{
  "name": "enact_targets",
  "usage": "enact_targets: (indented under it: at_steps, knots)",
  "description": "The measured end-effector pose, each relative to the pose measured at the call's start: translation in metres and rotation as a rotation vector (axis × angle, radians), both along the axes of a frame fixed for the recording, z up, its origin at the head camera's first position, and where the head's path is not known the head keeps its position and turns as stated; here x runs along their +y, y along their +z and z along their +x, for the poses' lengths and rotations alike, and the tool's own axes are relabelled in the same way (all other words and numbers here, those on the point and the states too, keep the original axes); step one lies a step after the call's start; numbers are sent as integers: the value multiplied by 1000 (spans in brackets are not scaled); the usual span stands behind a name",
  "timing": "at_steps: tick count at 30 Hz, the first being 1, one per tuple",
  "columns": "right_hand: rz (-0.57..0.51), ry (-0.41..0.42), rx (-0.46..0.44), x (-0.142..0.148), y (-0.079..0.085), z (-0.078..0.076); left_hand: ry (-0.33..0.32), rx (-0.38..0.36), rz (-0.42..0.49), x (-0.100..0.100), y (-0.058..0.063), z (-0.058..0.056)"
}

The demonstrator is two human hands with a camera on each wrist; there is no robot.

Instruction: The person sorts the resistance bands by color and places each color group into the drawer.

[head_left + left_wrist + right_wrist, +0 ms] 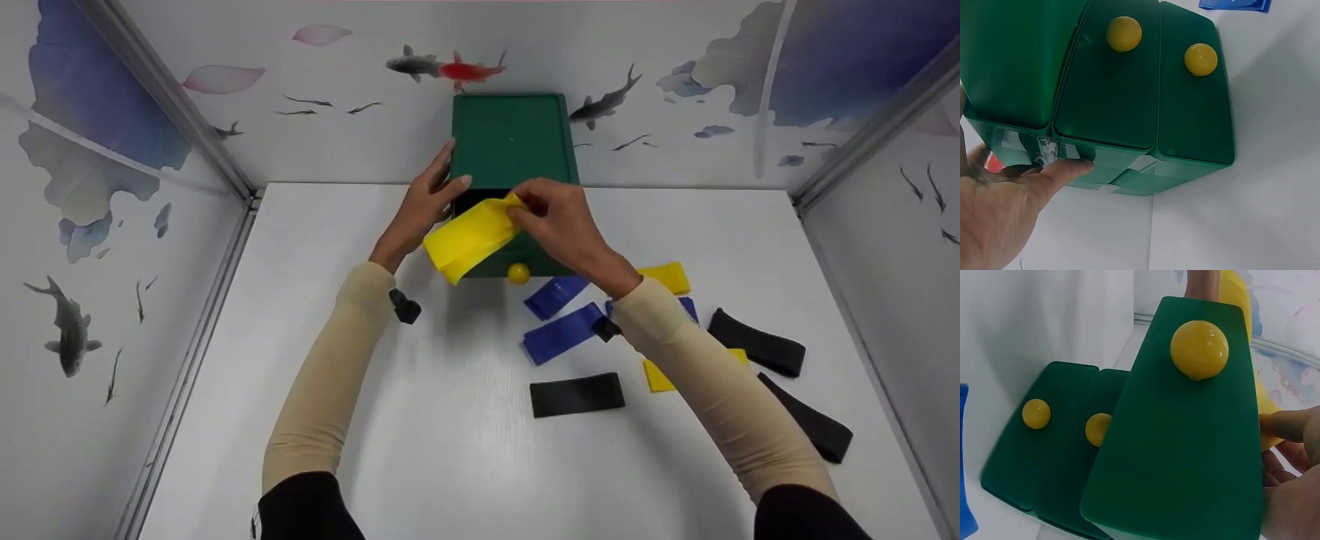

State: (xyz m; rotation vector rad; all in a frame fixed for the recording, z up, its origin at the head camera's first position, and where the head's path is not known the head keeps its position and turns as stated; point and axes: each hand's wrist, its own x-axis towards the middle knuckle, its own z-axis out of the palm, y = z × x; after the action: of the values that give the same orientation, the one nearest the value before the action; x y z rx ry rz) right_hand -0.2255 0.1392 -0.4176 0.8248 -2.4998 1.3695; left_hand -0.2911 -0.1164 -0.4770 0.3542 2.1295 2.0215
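A green three-drawer box (pixel 514 142) with round yellow knobs stands against the back wall, its top drawer (pixel 1185 433) pulled out toward me. My right hand (pixel 559 225) pinches one end of a yellow resistance band (pixel 474 236) over the opened drawer. The band's wide free end hangs past the drawer's left front corner. My left hand (pixel 424 202) rests along the box's left side with its fingers extended. Seen from the left wrist, the left thumb lies on the taped side wall, close to the drawer seams. The two lower drawers (pixel 1109 84) are closed.
Right of the box lie blue bands (pixel 562 335), yellow bands (pixel 667 277) and black bands (pixel 577 395) on the white table (pixel 450 450). Some are partly hidden under my right forearm. White panels with painted fish (pixel 73 326) enclose the table at the back and sides.
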Motion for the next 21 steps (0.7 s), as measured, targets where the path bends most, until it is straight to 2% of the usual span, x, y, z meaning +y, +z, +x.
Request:
enact_targets:
  at_steps: [10, 21]
  knots:
    - [46, -88, -104, 2, -1, -8, -9, 33, 13, 0, -4, -4]
    - [226, -111, -209, 1, -2, -15, -27, 4, 39, -2, -4, -5]
